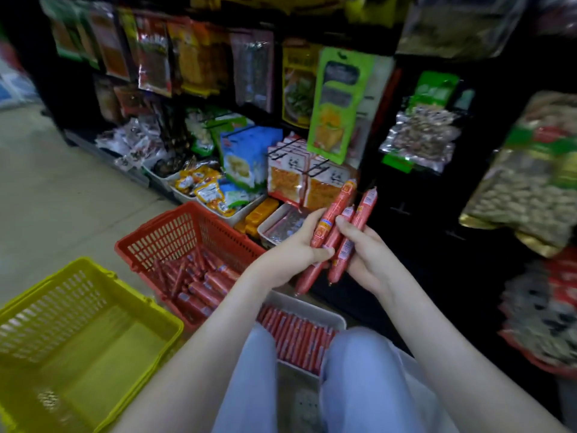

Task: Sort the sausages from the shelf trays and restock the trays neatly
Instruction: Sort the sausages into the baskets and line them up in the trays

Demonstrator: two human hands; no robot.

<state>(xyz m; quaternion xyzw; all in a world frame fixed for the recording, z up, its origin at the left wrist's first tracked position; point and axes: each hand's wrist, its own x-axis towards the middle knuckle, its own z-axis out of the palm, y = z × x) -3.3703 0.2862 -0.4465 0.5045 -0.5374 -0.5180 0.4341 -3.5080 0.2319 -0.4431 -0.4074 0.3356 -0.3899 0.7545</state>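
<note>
Three long red sausages (340,226) are held up between both hands in front of the bottom shelf. My left hand (293,254) grips them from the left with the thumb across the lower part. My right hand (365,251) holds them from the right, fingers curled over the top. A red basket (187,232) on the floor holds several loose red sausages (199,285). A white tray (327,314) near my knees carries a neat row of small sausages (296,335). Another white tray (274,220) on the shelf holds wrapped packets.
An empty yellow basket (78,332) stands at the lower left on the beige floor. Hanging snack bags fill the dark shelves above and to the right. White bins of yellow and blue packets (212,189) line the bottom shelf. My knees in light blue trousers are at the bottom centre.
</note>
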